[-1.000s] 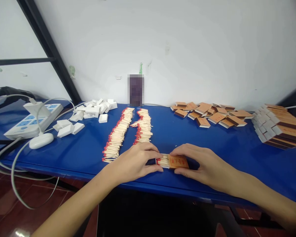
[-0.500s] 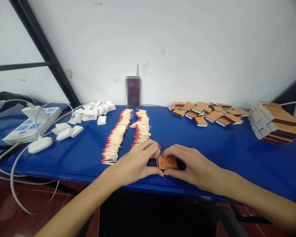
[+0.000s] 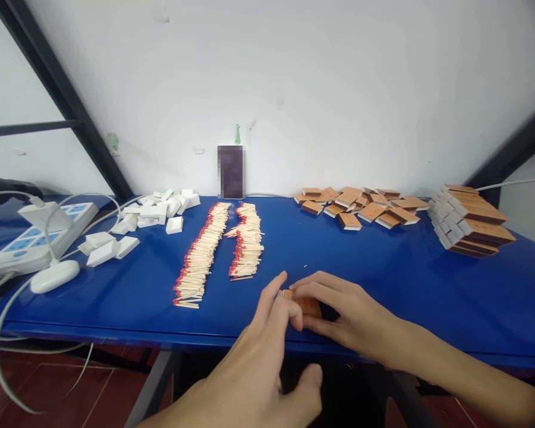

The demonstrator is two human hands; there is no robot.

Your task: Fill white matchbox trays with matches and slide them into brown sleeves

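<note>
Near the front edge of the blue table, an orange matchbox [image 3: 310, 307] lies partly covered by my fingers. My right hand [image 3: 345, 306] grips it from the right, fingers over the far side and thumb at the near side. My left hand [image 3: 271, 356] is at the box's left end, thumb spread away and fingers apart, some bent against that end. A little of the white inner tray [image 3: 287, 293] shows there. Left of the hands lie two long rows of red-tipped matches, the nearer row [image 3: 248, 246] and the farther row [image 3: 200, 261].
White empty trays [image 3: 154, 208] lie piled at the back left, beside a power strip [image 3: 40, 238] with cables. Orange matchbox sleeves [image 3: 361, 205] are scattered at the back right. Stacked matchboxes [image 3: 470, 220] stand far right. A dark blurred-out rectangle [image 3: 232, 172] leans on the wall.
My left hand has swung nearer and opened its thumb away from the matchbox, its fingers now at the left end. My right hand keeps its hold. The view has shifted slightly.
</note>
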